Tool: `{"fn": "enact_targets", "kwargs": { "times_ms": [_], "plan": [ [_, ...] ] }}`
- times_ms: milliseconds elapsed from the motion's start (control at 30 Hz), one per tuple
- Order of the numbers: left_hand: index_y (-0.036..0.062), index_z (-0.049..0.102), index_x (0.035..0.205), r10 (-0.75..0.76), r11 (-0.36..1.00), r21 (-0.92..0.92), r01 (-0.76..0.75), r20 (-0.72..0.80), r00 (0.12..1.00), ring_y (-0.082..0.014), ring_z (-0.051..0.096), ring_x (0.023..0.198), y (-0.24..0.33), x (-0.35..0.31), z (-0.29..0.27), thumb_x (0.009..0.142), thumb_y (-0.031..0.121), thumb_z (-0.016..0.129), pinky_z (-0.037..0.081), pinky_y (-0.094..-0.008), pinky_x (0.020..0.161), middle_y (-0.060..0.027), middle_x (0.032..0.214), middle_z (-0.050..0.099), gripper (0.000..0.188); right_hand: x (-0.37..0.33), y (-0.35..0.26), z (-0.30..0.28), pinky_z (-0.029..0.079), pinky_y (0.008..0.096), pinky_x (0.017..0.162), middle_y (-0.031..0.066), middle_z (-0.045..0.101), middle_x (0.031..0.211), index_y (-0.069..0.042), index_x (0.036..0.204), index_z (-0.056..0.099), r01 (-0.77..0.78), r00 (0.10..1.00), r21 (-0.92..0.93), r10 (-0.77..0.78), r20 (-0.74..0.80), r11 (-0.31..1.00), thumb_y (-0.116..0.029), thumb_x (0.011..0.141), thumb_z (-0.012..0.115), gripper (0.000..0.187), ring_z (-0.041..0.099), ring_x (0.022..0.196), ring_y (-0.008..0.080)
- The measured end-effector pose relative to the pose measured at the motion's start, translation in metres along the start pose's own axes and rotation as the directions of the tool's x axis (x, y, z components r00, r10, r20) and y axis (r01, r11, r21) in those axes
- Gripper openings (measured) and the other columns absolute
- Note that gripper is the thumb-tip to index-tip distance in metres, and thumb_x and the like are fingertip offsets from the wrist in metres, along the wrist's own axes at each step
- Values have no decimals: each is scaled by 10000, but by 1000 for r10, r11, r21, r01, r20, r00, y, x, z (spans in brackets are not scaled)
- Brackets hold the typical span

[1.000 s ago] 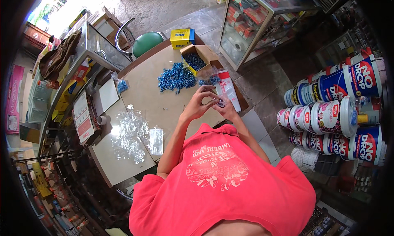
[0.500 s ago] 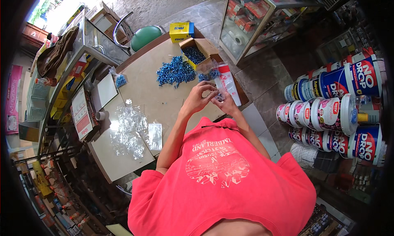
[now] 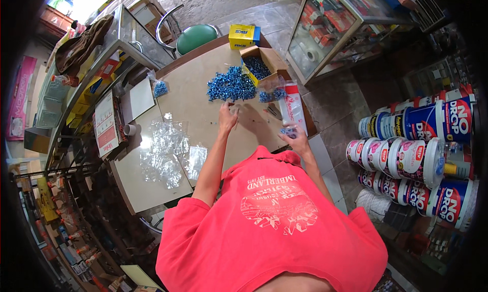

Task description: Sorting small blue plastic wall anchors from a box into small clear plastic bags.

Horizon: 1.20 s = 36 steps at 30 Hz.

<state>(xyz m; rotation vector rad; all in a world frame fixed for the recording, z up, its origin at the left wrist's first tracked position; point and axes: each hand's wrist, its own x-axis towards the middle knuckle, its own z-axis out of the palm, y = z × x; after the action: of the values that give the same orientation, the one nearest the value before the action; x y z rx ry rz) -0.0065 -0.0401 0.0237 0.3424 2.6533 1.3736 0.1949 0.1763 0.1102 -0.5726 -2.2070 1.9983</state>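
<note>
A heap of small blue metallic pieces, screw-like in shape point(image 3: 231, 84), lies on the table. Just short of its near edge is my left hand point(image 3: 228, 117), fingers apart and nothing visible in them. Farther right and nearer to me, my right hand point(image 3: 301, 139) is closed on a small clear plastic bag point(image 3: 288, 133) with blue pieces inside. Beyond that hand lies a red and white packet point(image 3: 295, 109). A tilted, open carton point(image 3: 277, 63) beside the heap holds more blue pieces. Filled clear bags point(image 3: 273, 95) rest in front of the carton.
Many flat clear plastic bags point(image 3: 165, 152) spread over the table's left part. A filled bag point(image 3: 160, 88) lies near the white sheet point(image 3: 137, 106). A dark slim tool point(image 3: 274, 110) is near the packet. Beyond stand a yellow-blue box point(image 3: 243, 36) and green stool point(image 3: 197, 39); paint buckets point(image 3: 413, 157) are stacked right.
My hands, close together before, have parted. The left has moved toward the heap; the right has drawn away to the right with the small bag. The whole view has shifted slightly.
</note>
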Motion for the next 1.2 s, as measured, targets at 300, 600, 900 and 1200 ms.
{"fn": "enact_targets", "kwargs": {
  "times_ms": [300, 600, 900, 1200],
  "plan": [
    [64, 590, 964, 37, 986, 165, -18, -110, 993, -334, 578, 939, -17, 26, -4, 727, 85, 654, 470, -418, 794, -118, 974, 611, 246, -21, 21, -14, 491, 256, 685, 53, 642, 827, -23, 1006, 610, -32, 998, -90, 26, -65, 995, -161, 730, 758, 341, 598, 738, 103],
    [97, 598, 958, 35, 964, 267, 7, -150, 988, -307, 607, 868, -26, 29, -7, 757, 68, 630, 487, -411, 726, -92, 923, 621, 206, -16, 15, -14, 492, 256, 684, 55, 646, 834, -20, 1002, 613, -45, 997, -127, 36, -69, 991, -159, 739, 751, 329, 598, 743, 103],
    [49, 606, 947, -7, 993, -119, -13, -167, 986, -222, 664, 767, 7, 13, -16, 789, 47, 650, 509, -336, 676, -95, 860, 670, 164, -2, 10, -6, 486, 254, 669, 41, 635, 819, -26, 980, 617, -60, 998, -132, 55, -41, 989, -175, 742, 751, 311, 582, 727, 92],
    [30, 644, 937, 464, 812, -520, -266, 298, 834, -115, 613, 834, 179, -36, -47, 768, 38, 715, 475, -273, 739, -39, 895, 668, 183, 28, -7, 11, 476, 248, 653, 36, 621, 813, -36, 956, 611, 19, 998, -139, -11, 56, 990, -198, 736, 757, 310, 565, 724, 95]
  ]
}}
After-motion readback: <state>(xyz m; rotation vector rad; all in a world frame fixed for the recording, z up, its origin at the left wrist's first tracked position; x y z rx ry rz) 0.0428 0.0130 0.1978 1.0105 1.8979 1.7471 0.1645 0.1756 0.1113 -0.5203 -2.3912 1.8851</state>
